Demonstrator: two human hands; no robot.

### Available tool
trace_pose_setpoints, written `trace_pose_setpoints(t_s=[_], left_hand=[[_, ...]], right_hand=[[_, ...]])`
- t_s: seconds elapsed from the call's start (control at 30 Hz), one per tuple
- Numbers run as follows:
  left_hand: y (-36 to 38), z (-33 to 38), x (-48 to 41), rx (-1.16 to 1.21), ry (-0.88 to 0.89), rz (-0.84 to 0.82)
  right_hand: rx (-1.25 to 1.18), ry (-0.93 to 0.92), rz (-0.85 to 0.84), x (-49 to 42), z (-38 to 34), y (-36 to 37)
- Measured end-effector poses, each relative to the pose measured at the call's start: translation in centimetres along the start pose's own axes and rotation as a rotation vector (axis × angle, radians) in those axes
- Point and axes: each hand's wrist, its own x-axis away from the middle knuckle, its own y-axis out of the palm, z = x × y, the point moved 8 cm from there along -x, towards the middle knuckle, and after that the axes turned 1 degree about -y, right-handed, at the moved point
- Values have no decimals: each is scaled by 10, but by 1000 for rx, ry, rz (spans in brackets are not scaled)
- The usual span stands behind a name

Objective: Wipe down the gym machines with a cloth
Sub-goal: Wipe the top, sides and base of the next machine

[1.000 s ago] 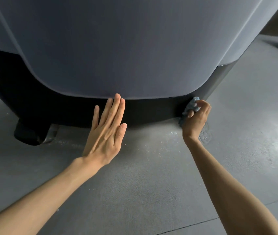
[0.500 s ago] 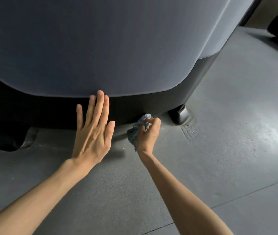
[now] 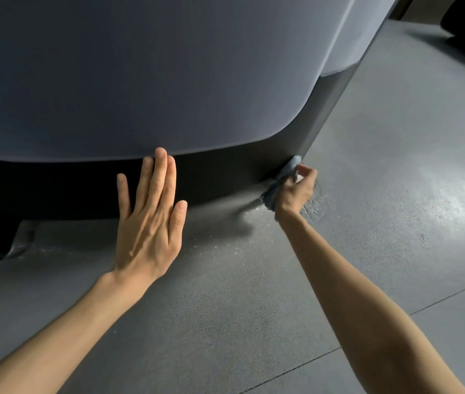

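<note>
- Now, left hand (image 3: 149, 223) flat, fingers straight, empty, fingertips up by the machine base (image 3: 225, 180).
- Base band runs left to right, low by the floor (image 3: 254, 308).
- Cloth (image 3: 292, 163) bunched in the gripping right hand (image 3: 296, 191), at the base's right corner; the next stroke likely runs leftward.

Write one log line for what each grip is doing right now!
left grip: open, fingers straight, by machine base | right grip: holds blue cloth at base corner | floor: pale specks near cloth
</note>
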Motion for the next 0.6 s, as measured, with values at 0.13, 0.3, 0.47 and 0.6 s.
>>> trace_pose_setpoints(t_s=[0.13, 0.3, 0.47, 0.6], left_hand=[[1, -2, -2, 3, 8, 5], [6, -1, -2, 25, -3, 16], [7, 1, -2, 24, -8, 13], [5, 1, -2, 31, 3, -7]], right_hand=[[-99, 3, 39, -17, -23, -10], [-201, -351, 64, 0, -80, -16], [-169, -457, 146, -19, -111, -23], [-231, -272, 143, -43, -112, -25]])
